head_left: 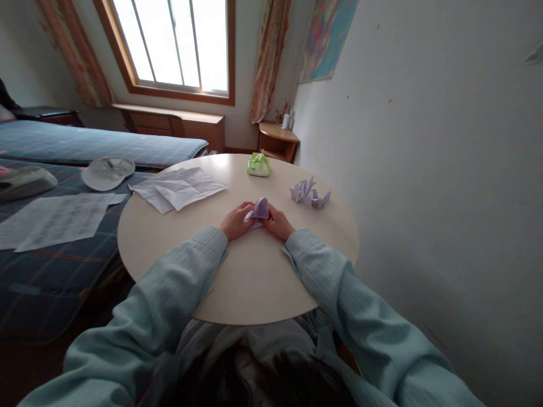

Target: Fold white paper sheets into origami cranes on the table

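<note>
A small lilac folded paper [260, 209] rests on the round beige table [254, 271] between both my hands. My left hand [236, 220] pinches its left side, fingers closed on the paper. My right hand [278, 222] pinches the right side in the same way. Both sleeves are pale blue-green. One flap of the paper stands up between my fingertips.
Two finished lilac paper figures [309, 194] lie to the right. A green tissue pack [259, 165] sits at the far edge. Creased white sheets [180, 187] lie at the left. A bed with papers [55, 217] and a white fan [107, 172] stands left of the table; a wall is right.
</note>
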Demonstrator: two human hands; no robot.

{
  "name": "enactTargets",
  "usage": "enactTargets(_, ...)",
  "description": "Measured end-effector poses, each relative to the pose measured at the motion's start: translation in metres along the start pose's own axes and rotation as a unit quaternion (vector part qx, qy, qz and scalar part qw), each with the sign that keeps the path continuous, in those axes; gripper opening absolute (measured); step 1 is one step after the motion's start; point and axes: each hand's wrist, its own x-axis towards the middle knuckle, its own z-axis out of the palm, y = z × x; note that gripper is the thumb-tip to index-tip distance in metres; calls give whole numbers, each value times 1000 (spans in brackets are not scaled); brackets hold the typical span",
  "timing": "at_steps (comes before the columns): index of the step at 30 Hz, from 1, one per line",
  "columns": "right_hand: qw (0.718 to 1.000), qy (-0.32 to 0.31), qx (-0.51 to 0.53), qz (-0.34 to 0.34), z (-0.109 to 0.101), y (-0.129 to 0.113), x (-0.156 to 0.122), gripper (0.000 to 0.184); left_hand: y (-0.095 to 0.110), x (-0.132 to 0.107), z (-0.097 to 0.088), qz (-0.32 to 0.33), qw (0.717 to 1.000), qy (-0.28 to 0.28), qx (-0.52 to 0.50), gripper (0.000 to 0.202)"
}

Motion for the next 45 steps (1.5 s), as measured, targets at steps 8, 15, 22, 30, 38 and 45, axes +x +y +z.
enactTargets(8,1000,0,6,-7,2,2,1,26,-8,1,7,7,1000,6,6,34)
enactTargets(15,1000,4,4,-14,1,2,1,26,-10,1,8,10,1000,-2,7,33)
enactTargets(22,1000,-1,-10,-2,2,3,1,29,-8,1,5,6,1000,-16,0,33)
enactTargets(30,1000,5,-20,0,4,6,2,26,-6,0,4,-4,1000,-22,-4,30)
enactTargets(38,1000,0,-13,7,2,4,1,28,-8,1,6,8,1000,-14,3,28)
enactTargets(45,1000,1,-12,7,2,5,1,24,-9,1,7,-7,1000,-22,9,26)
